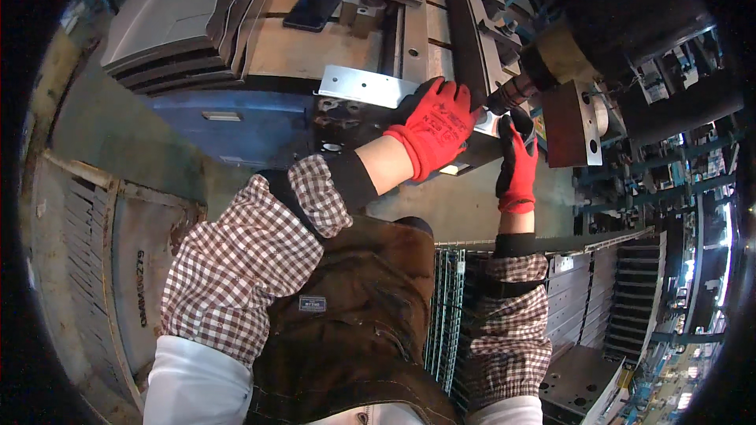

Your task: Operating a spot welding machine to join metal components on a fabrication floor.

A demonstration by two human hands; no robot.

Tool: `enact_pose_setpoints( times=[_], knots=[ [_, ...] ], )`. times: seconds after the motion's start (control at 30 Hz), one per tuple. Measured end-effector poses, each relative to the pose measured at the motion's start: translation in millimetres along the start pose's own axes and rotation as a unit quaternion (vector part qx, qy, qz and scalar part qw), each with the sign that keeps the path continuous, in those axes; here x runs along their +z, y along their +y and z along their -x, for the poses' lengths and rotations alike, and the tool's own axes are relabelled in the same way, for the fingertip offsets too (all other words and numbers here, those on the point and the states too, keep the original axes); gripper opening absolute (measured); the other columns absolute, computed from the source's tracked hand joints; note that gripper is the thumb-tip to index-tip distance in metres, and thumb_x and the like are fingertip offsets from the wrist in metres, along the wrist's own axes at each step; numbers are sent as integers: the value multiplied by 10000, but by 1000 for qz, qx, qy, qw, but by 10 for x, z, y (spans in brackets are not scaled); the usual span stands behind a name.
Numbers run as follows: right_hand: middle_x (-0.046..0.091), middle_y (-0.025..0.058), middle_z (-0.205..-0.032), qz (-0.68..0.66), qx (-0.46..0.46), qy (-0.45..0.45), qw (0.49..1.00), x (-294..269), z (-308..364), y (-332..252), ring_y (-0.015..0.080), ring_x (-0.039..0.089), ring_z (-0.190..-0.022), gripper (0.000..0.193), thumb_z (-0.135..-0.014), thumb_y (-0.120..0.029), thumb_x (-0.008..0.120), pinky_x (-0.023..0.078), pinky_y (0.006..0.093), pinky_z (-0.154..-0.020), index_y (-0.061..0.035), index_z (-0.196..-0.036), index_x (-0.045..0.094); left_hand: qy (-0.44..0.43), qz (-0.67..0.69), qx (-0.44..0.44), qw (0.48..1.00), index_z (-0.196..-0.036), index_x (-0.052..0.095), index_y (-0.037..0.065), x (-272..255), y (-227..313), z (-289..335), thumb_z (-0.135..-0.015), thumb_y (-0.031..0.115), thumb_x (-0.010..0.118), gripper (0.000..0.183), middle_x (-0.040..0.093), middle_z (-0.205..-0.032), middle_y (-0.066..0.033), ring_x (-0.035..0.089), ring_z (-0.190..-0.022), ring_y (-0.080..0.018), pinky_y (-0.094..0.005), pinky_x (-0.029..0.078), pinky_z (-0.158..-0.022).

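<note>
dark phone near stacked grey metal sheets

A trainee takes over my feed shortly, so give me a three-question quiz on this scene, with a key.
1. True or false: the silver strip by the left hand shows no holes.
2. Which is nearer the phone: the left hand or the right hand?
3. Where are the stacked sheets in the picture: (a) right of the phone, (b) left of it, (c) between the hands?

Key: 1. False; 2. Left hand; 3. b
</note>
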State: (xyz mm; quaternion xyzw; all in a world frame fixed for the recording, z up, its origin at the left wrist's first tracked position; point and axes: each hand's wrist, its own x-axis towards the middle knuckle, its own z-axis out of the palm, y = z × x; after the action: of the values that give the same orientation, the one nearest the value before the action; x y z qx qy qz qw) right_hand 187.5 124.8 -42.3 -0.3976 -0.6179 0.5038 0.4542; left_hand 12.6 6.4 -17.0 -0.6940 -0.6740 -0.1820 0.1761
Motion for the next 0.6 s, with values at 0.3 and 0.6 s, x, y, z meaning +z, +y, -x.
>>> enact_pose_setpoints(
  times=[0.3,0.6],
  knots=[
    [614,85,-1327,-81,-222,83,968,-1217,-407,-765,192,589,-1197,469,-1033,-323,514,454,361,-1032,-21,-1392,530,2,39,-4,999,-1265,642,132,1,60,-27,-772,432,746,587,566,-1245,-167,503,-1219,-338,-478,336,-1118],
    [621,136,-1326,-14,-462,-9,886,-305,209,-2452,218,614,-1203,479,-1007,-280,529,508,364,-1014,49,-1354,533,14,44,7,999,-1286,637,120,-8,77,-41,-760,432,760,624,564,-1291,-183,494,-1253,-342,-478,325,-1138]
  ],
)
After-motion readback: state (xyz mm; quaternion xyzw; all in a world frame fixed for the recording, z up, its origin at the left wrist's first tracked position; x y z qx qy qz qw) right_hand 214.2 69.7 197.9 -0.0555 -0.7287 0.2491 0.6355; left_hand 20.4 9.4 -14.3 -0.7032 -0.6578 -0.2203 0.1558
